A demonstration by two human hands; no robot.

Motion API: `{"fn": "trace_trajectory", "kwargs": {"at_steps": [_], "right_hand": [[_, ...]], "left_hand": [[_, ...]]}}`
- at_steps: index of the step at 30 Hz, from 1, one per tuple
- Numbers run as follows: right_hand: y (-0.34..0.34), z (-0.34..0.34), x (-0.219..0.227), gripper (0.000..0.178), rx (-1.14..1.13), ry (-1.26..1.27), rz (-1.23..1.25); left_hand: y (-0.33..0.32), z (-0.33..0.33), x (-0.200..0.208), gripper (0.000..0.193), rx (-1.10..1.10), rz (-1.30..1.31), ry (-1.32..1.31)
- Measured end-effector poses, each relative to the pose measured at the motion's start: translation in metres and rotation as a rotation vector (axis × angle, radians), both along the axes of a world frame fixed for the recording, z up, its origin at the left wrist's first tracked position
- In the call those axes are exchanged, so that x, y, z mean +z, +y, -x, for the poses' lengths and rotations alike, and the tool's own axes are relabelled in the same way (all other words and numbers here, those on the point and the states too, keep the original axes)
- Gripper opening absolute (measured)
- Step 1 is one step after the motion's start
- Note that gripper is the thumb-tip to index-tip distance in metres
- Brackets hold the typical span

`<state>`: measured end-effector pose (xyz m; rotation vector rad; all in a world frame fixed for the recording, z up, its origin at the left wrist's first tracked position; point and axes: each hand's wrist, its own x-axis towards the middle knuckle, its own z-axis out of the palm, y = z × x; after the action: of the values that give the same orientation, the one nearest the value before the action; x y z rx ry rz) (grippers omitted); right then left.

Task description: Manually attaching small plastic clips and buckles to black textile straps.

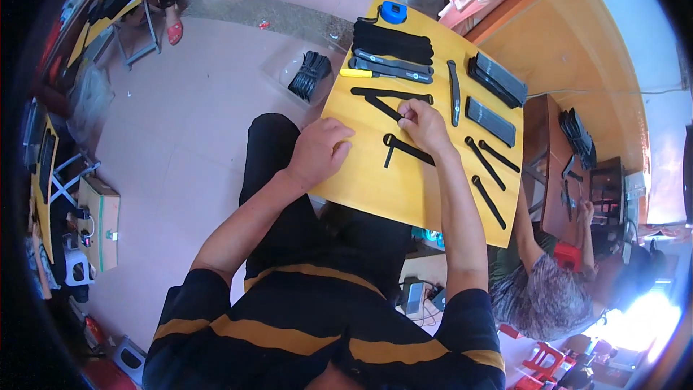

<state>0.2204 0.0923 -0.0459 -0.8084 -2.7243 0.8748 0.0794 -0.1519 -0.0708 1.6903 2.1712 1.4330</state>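
My right hand (426, 126) rests on the yellow table (361, 180), fingers curled over a black strap (393, 93) and a shorter black piece (382, 107) crossing below it. Another black strap with a ring end (408, 149) lies just under that hand. My left hand (321, 148) lies at the table's left edge, loosely curled, holding nothing that I can see. Three black ring-ended straps (487, 166) lie to the right of my right hand.
At the table's far end lie a pile of black straps (392, 42), a yellow-handled tool (355, 72) and a blue tape measure (393, 11). Stacks of black plates (497, 79) sit at right. A clear bin of black parts (309, 74) stands on the floor. Another person (538, 285) sits at lower right.
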Motion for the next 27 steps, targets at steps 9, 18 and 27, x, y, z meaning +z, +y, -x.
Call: {"fn": "trace_trajectory", "kwargs": {"at_steps": [9,18,27], "right_hand": [[-0.007,0.004,0.014,0.017,0.097,-0.067,-0.140],[-0.070,-0.007,0.078,0.021,-0.146,0.842,0.268],[-0.083,-0.026,0.065,0.016,-0.273,0.831,0.247]], "left_hand": [[-0.005,-0.005,0.002,0.018,0.004,-0.038,-0.016],[0.009,-0.036,0.065,0.039,-0.077,-0.193,-0.364],[0.027,-0.036,0.051,0.047,-0.035,-0.057,-0.413]]}}
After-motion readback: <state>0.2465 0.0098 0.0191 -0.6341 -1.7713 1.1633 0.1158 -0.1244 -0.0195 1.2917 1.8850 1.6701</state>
